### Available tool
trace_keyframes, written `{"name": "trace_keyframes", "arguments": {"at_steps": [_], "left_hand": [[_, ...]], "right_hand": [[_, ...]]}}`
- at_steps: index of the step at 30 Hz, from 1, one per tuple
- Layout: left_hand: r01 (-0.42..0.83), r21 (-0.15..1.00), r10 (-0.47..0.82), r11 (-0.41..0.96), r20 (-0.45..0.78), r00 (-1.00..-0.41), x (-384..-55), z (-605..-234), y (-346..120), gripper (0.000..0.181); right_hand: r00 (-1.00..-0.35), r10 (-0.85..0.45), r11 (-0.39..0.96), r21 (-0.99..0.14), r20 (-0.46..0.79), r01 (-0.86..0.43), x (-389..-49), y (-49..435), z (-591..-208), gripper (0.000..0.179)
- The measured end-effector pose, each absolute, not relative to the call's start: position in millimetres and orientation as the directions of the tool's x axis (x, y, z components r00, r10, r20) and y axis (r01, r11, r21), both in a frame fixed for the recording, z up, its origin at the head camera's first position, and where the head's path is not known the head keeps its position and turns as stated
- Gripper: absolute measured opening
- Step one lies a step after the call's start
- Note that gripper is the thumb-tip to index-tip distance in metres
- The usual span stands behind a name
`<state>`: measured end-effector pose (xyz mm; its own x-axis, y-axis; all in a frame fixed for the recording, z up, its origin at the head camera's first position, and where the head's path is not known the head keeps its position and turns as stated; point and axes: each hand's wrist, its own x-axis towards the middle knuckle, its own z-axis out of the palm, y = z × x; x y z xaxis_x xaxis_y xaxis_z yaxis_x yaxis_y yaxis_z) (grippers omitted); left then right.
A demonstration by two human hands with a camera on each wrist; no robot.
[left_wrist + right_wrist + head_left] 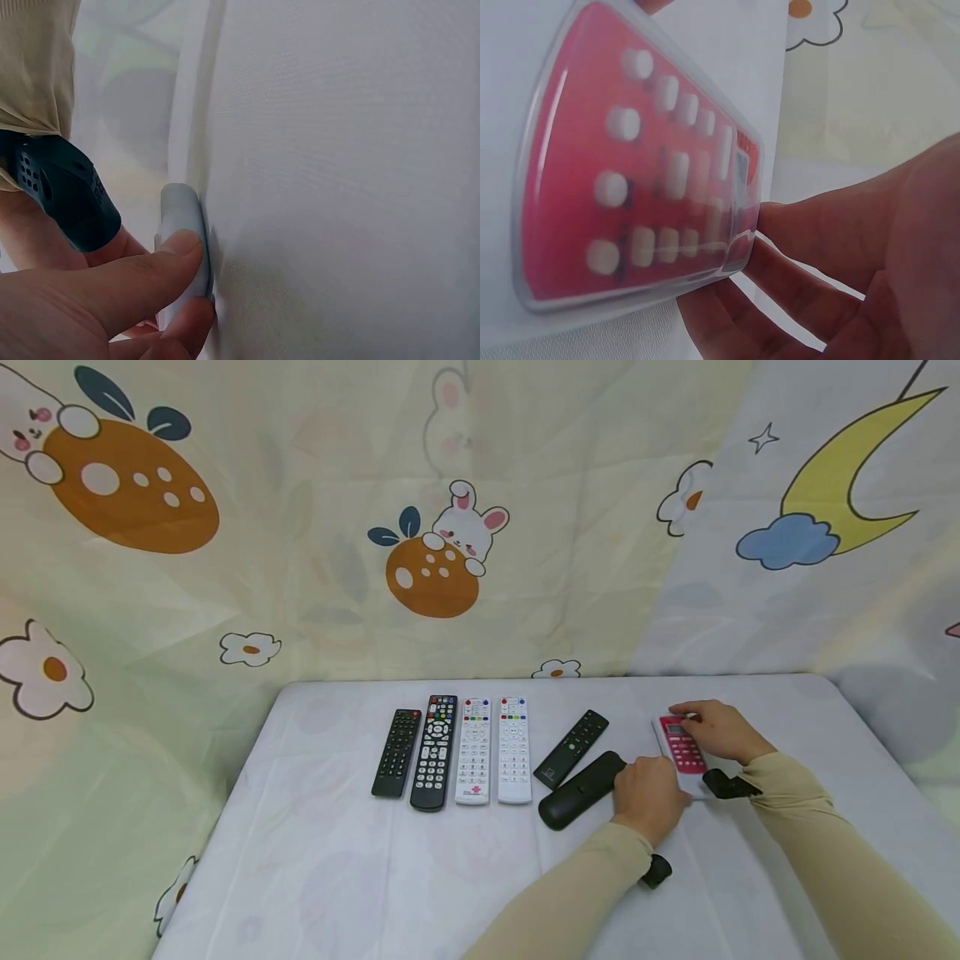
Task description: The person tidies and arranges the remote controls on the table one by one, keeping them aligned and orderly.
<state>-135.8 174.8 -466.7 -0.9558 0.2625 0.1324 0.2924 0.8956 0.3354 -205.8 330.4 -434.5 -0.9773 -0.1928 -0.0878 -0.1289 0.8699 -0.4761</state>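
Observation:
A white remote control (686,753) with a red face, pale buttons and a small display lies at the right of the table. My right hand (716,731) pinches its far end between thumb and fingers; the right wrist view shows its glossy, transparent-looking front (649,210) close up. At its near left edge is my left hand (648,797). The left wrist view shows that thumb and fingers pinching the remote's pale rounded end (180,206). Left of this hand lies a plain black remote (577,793), buttons not visible, its far end right at the knuckles.
A black remote (572,749) with buttons up slants behind the plain one. Further left stand a row of two black remotes, one small (396,753) and one long (434,753), and two white ones (473,752) (513,752). A patterned cloth (562,527) hangs behind the white-covered table (337,877).

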Motion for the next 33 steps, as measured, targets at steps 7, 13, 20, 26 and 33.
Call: {"name": "trace_keyframes", "arguments": {"at_steps": [7, 13, 20, 26, 33], "left_hand": [[0.286, 0.353, 0.264, 0.891, 0.111, -0.958, -136.3, -466.0, 171.5, 0.037], [0.318, 0.363, 0.295, 0.876, 0.120, -0.948, -135.6, -464.9, 164.2, 0.031], [0.354, 0.388, 0.308, 0.851, 0.179, -0.935, -133.8, -461.2, 152.3, 0.027], [0.406, 0.406, 0.328, 0.819, 0.251, -0.911, -130.2, -450.8, 139.9, 0.032], [0.427, 0.424, 0.339, 0.798, 0.270, -0.901, -125.0, -437.2, 120.7, 0.037]], "right_hand": [[-0.978, -0.187, 0.874, -0.470, -0.091, -0.124, -205.1, 329.7, -433.9, 0.037], [-0.982, -0.177, 0.869, -0.479, -0.068, -0.124, -201.6, 329.3, -433.7, 0.037], [-0.983, -0.181, 0.859, -0.488, -0.001, -0.158, -196.1, 323.0, -428.1, 0.036], [-0.983, -0.179, 0.854, -0.490, 0.044, -0.178, -192.1, 312.9, -423.2, 0.035], [-0.986, -0.161, 0.837, -0.523, 0.043, -0.160, -184.9, 297.3, -417.5, 0.036]]}}
